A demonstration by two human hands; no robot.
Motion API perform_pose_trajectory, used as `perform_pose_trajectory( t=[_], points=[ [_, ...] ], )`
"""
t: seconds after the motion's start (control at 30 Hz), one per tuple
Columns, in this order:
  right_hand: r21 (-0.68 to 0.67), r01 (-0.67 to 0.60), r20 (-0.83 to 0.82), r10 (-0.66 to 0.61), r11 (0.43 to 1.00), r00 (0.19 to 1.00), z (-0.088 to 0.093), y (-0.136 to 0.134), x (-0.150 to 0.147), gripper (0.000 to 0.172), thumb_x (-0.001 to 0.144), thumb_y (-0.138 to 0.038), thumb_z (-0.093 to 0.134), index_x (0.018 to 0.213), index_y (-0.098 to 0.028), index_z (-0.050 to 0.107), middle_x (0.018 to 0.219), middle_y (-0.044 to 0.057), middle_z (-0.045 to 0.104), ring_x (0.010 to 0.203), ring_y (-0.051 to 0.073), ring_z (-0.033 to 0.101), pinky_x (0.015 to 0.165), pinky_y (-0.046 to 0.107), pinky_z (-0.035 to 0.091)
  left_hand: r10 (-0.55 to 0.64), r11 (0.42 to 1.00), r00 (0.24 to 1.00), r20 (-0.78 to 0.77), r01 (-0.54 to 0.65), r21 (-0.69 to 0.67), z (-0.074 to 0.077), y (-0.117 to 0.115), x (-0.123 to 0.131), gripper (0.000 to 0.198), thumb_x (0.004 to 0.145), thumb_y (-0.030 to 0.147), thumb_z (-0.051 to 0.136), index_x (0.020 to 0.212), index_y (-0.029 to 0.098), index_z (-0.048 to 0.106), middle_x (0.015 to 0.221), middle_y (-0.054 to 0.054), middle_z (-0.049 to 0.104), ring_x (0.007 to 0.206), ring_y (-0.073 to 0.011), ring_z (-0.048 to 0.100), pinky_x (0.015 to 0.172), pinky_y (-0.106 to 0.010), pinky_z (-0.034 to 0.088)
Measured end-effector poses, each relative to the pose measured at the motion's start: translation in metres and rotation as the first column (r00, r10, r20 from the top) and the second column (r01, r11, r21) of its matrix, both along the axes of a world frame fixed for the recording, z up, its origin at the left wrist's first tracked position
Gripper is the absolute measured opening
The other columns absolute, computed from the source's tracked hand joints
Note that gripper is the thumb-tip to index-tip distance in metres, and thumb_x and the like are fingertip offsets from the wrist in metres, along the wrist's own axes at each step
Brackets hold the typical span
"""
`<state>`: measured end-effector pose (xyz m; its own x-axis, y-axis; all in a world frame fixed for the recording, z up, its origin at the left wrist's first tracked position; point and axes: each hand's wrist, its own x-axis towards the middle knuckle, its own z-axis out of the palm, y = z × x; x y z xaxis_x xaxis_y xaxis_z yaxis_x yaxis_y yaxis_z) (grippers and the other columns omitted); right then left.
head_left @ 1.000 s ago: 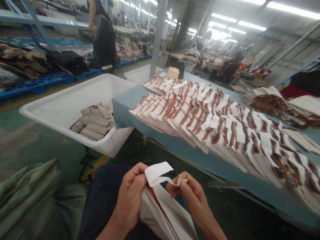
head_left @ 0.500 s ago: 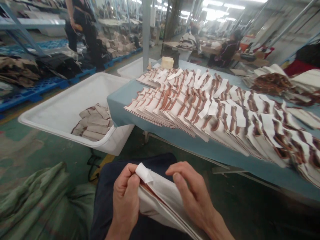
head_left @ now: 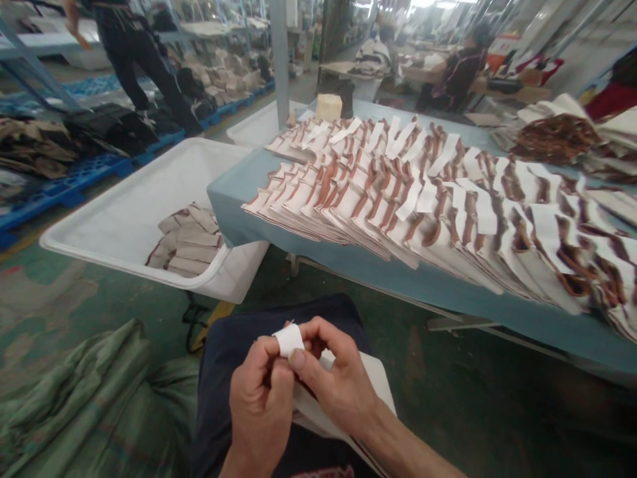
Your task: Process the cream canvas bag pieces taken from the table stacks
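Observation:
Low in the view, over my dark-trousered lap, both hands meet on a folded white fabric piece (head_left: 365,382) with a brown edge. My left hand (head_left: 261,415) is closed round its upper corner. My right hand (head_left: 336,382) pinches a small white tab (head_left: 288,338) at that corner, thumb and forefinger pressed together. The fabric's lower part runs under my right forearm and is partly hidden.
A blue-covered table (head_left: 398,279) carries rows of several overlapping white and brown fabric pieces (head_left: 423,206). A white tub (head_left: 124,219) on the left holds a few folded pieces. Green sacks (head_left: 84,398) lie at lower left. A person walks at the far upper left.
The long white strip seen a second ago has been folded down into a small tab. My right hand moved left onto it, and both hands drew together over the corner.

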<state>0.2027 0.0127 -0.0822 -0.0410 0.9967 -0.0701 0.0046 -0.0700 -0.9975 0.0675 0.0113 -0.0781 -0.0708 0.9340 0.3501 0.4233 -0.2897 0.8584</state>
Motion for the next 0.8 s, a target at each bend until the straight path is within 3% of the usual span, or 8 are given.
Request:
perform_pose_trajectory(
  t=[0.13, 0.2, 0.37, 0.53, 0.8],
  points=[
    [-0.115, -0.014, -0.212, -0.011, 0.993, 0.977, 0.007, 0.005, -0.004, 0.032, 0.091, -0.049, 0.075, 0.09, -0.018, 0.07, 0.079, -0.001, 0.064, 0.071, 0.014, 0.052, 0.069, 0.028, 0.044, -0.011, 0.999, 0.999, -0.043, 0.013, 0.038, 0.0, -0.002, 0.003, 0.027, 0.095, 0.015, 0.053, 0.07, 0.024, 0.06, 0.055, 0.011, 0.056, 0.042, -0.0091, 0.053, 0.044, -0.016, 0.043],
    [-0.12, 0.011, -0.225, -0.039, 0.993, 0.974, 0.008, 0.006, -0.004, 0.036, 0.092, -0.053, 0.076, 0.085, -0.018, 0.068, 0.075, -0.002, 0.061, 0.069, 0.013, 0.049, 0.067, 0.027, 0.042, -0.022, 0.999, 0.999, -0.048, 0.024, 0.038, -0.001, -0.003, 0.004, 0.028, 0.095, 0.014, 0.052, 0.07, 0.024, 0.059, 0.055, 0.011, 0.056, 0.042, -0.0088, 0.053, 0.044, -0.016, 0.042],
    [-0.115, 0.064, -0.159, -0.082, 0.991, 0.984, 0.009, 0.007, -0.004, 0.043, 0.094, -0.059, 0.075, 0.083, -0.017, 0.069, 0.074, -0.002, 0.061, 0.064, 0.012, 0.045, 0.062, 0.026, 0.039, -0.057, 0.998, 0.996, -0.072, 0.058, 0.019, -0.003, -0.008, 0.003, 0.027, 0.095, 0.012, 0.05, 0.075, 0.024, 0.063, 0.058, 0.01, 0.061, 0.044, -0.0092, 0.057, 0.045, -0.017, 0.043],
    [-0.138, 0.058, -0.261, -0.093, 0.989, 0.961, 0.014, 0.006, -0.008, 0.053, 0.093, -0.069, 0.076, 0.087, -0.017, 0.071, 0.079, 0.003, 0.07, 0.067, 0.014, 0.055, 0.066, 0.028, 0.045, -0.102, 0.994, 0.988, -0.113, 0.097, -0.048, -0.009, -0.014, -0.001, 0.027, 0.1, 0.012, 0.049, 0.094, 0.021, 0.073, 0.073, 0.006, 0.076, 0.054, -0.0117, 0.067, 0.053, -0.019, 0.05],
    [-0.182, 0.005, -0.461, -0.09, 0.983, 0.883, 0.022, 0.01, -0.007, 0.052, 0.09, -0.066, 0.084, 0.08, -0.018, 0.066, 0.07, 0.002, 0.073, 0.059, 0.01, 0.057, 0.061, 0.022, 0.049, -0.115, 0.993, 0.982, -0.151, 0.114, -0.019, -0.011, -0.019, -0.007, 0.027, 0.101, 0.012, 0.048, 0.08, 0.024, 0.06, 0.061, 0.009, 0.059, 0.045, -0.01, 0.054, 0.047, -0.02, 0.041]
  ],
)
